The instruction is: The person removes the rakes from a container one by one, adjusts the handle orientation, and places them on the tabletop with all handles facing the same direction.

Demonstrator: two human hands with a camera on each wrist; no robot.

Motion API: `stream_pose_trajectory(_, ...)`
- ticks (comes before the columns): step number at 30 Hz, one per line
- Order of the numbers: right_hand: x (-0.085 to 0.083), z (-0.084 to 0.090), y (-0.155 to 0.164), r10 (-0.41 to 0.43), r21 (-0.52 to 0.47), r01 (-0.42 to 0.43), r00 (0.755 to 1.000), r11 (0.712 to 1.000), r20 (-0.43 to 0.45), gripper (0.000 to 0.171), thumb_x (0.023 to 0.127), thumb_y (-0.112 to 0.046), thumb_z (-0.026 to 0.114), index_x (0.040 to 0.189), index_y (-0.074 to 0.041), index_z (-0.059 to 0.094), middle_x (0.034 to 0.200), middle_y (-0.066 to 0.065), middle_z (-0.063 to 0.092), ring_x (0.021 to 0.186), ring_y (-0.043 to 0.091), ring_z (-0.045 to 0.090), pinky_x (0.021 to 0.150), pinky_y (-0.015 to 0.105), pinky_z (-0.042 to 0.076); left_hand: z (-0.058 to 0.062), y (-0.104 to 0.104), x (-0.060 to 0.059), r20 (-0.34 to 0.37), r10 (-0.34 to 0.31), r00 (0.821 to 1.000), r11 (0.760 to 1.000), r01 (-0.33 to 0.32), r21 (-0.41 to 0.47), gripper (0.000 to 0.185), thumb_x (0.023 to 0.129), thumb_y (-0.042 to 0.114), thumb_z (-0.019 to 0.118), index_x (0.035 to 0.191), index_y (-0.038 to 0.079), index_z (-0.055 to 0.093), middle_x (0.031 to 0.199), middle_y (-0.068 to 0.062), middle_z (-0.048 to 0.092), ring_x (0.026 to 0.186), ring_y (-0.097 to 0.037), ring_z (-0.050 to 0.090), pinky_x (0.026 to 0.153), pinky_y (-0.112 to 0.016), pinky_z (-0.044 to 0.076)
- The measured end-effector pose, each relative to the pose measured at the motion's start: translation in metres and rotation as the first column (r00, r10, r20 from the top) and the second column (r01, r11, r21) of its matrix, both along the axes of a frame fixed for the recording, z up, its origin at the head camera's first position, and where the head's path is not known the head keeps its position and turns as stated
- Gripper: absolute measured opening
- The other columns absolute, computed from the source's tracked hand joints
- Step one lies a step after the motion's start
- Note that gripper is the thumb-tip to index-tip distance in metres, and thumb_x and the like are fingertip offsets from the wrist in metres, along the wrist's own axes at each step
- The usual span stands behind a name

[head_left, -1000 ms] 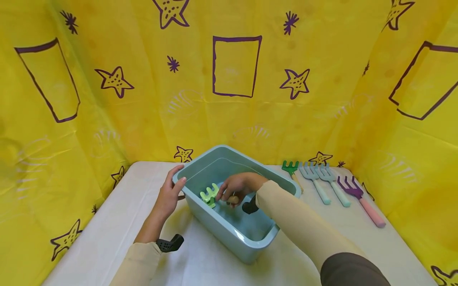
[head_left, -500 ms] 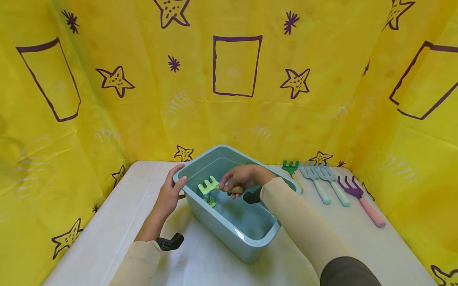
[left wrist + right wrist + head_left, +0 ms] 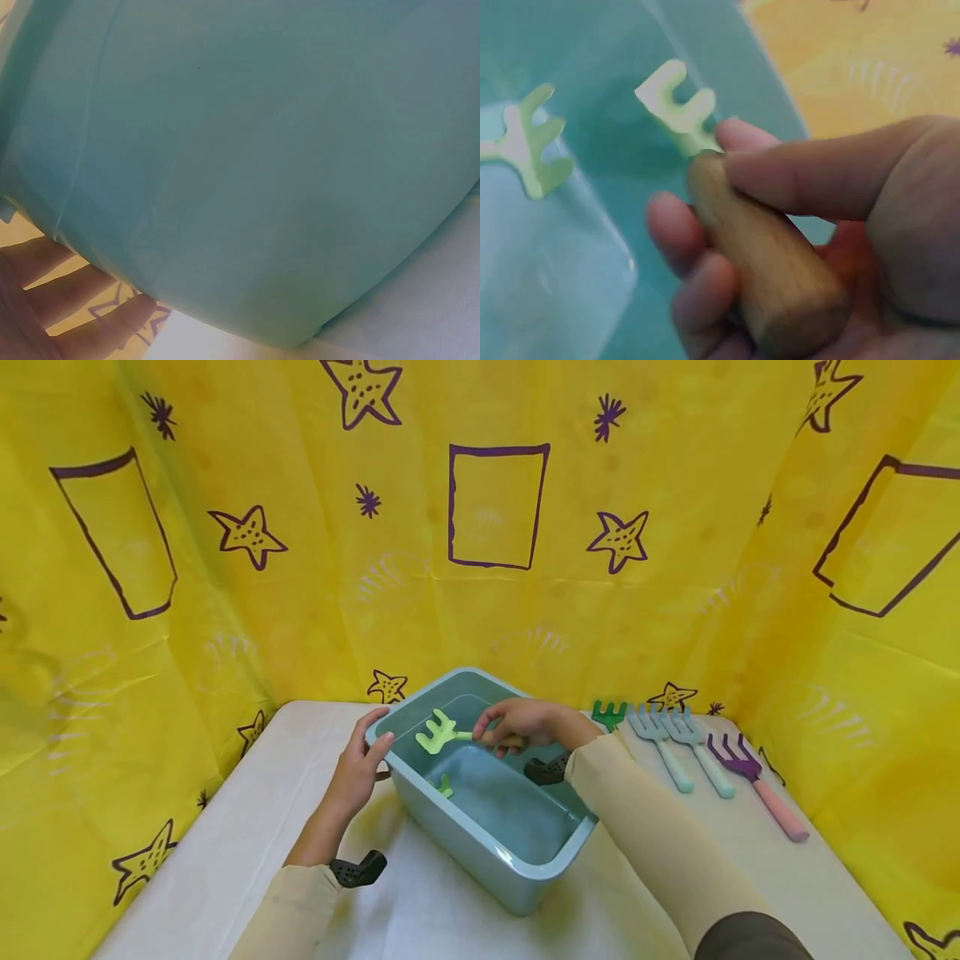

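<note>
Head, right hand: your right hand (image 3: 525, 724) holds the light green rake (image 3: 438, 734) by its wooden handle, fingers curled round it, above the inside of the tub (image 3: 480, 852).
Head, left hand: your left hand (image 3: 358, 766) rests on the tub's near-left rim, fingers straight along the wall.
Head, surroundings: the tub stands on the white surface (image 3: 225, 827); a green rake (image 3: 609, 714), two blue forks (image 3: 678, 739) and a purple fork (image 3: 753, 772) lie in a row to its right.
Left wrist: the tub's outer wall (image 3: 247, 150) fills the view, your fingers (image 3: 52, 300) lying straight against it.
Right wrist: your fingers (image 3: 705, 285) and thumb wrap the wooden handle (image 3: 765, 262); the rake's prongs (image 3: 676, 97) stick out beyond them over the tub's inside.
</note>
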State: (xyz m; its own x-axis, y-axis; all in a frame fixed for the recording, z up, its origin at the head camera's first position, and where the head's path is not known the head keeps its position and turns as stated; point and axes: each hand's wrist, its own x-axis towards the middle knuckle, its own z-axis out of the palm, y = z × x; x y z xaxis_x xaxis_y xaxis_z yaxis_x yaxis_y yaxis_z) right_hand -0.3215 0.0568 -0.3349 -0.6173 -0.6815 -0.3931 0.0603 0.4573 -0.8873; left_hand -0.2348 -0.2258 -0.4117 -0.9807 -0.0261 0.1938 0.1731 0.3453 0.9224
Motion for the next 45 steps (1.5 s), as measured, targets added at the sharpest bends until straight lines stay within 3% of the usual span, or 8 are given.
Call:
stream_pose_trajectory(7, 0.007, 0.011, 0.004, -0.047, -0.043, 0.043, 0.992, 0.998, -0.116, 0.021, 0.098, -0.006, 0.052, 0.116, 0.003, 0.058, 0.100, 0.018, 0.058, 0.067, 0.022, 0.053, 0.055, 0.028, 0.038, 0.001, 0.002, 0.001, 0.004, 0.001, 1.000, 1.000, -0.001, -0.003, 0.049, 0.102, 0.040, 0.046, 0.148, 0.035, 0.030, 0.146, -0.013, 0.042, 0.120, -0.042, 0.050, 0.083, -0.058, 0.052)
stream_pose_trajectory(10, 0.009, 0.015, 0.007, -0.114, -0.073, 0.104, 0.981, 0.992, -0.155, 0.021, 0.096, -0.005, 0.050, 0.113, 0.002, 0.060, 0.102, 0.020, 0.060, 0.065, 0.023, 0.052, 0.053, 0.028, 0.038, 0.001, 0.002, 0.001, -0.002, 0.003, 1.000, 1.000, -0.003, -0.006, 0.049, 0.102, 0.039, 0.046, 0.148, 0.035, 0.030, 0.145, -0.013, 0.043, 0.119, -0.043, 0.050, 0.082, -0.058, 0.052)
stream_pose_trajectory(21, 0.018, 0.025, 0.040, -0.368, -0.190, 0.329, 0.898, 0.925, -0.239, 0.027, 0.089, -0.003, 0.049, 0.110, 0.007, 0.061, 0.093, 0.020, 0.062, 0.059, 0.024, 0.048, 0.046, 0.028, 0.034, 0.000, 0.001, 0.002, 0.006, -0.006, 1.000, 1.000, 0.006, -0.006, 0.050, 0.103, 0.039, 0.045, 0.149, 0.033, 0.028, 0.147, -0.014, 0.039, 0.124, -0.044, 0.046, 0.084, -0.059, 0.050)
stream_pose_trajectory(26, 0.021, 0.030, 0.064, -0.421, -0.205, 0.374, 0.862, 0.904, -0.282, 0.028, 0.088, -0.004, 0.047, 0.110, 0.007, 0.061, 0.099, 0.025, 0.060, 0.061, 0.025, 0.049, 0.048, 0.028, 0.035, 0.000, 0.001, 0.002, 0.004, 0.002, 1.000, 1.000, -0.002, -0.007, 0.049, 0.103, 0.039, 0.045, 0.148, 0.035, 0.029, 0.147, -0.014, 0.040, 0.124, -0.043, 0.047, 0.084, -0.059, 0.050)
stream_pose_trajectory(34, 0.029, 0.033, 0.100, -0.502, -0.208, 0.458, 0.811, 0.864, -0.299, 0.022, 0.090, -0.006, 0.048, 0.106, 0.002, 0.060, 0.096, 0.016, 0.061, 0.064, 0.025, 0.049, 0.049, 0.028, 0.034, 0.000, 0.002, 0.002, 0.005, 0.004, 1.000, 1.000, -0.004, -0.013, 0.049, 0.103, 0.040, 0.044, 0.149, 0.034, 0.029, 0.147, -0.014, 0.040, 0.125, -0.043, 0.046, 0.085, -0.060, 0.050)
stream_pose_trajectory(39, 0.037, 0.027, 0.121, -0.544, -0.159, 0.522, 0.774, 0.838, -0.323, 0.020, 0.089, -0.006, 0.050, 0.105, -0.001, 0.062, 0.100, 0.018, 0.060, 0.070, 0.026, 0.050, 0.053, 0.029, 0.039, 0.000, 0.002, 0.002, 0.005, 0.007, 1.000, 1.000, -0.007, -0.018, 0.049, 0.103, 0.040, 0.044, 0.149, 0.034, 0.028, 0.148, -0.014, 0.039, 0.125, -0.043, 0.046, 0.085, -0.060, 0.050)
stream_pose_trajectory(45, 0.045, 0.012, 0.147, -0.575, -0.129, 0.567, 0.751, 0.814, -0.325, 0.022, 0.089, -0.007, 0.051, 0.106, -0.002, 0.063, 0.100, 0.014, 0.060, 0.074, 0.027, 0.050, 0.055, 0.030, 0.037, 0.005, 0.004, 0.005, 0.017, 0.009, 1.000, 1.000, -0.009, -0.016, 0.049, 0.104, 0.037, 0.043, 0.149, 0.032, 0.027, 0.148, -0.015, 0.039, 0.126, -0.044, 0.045, 0.086, -0.060, 0.049)
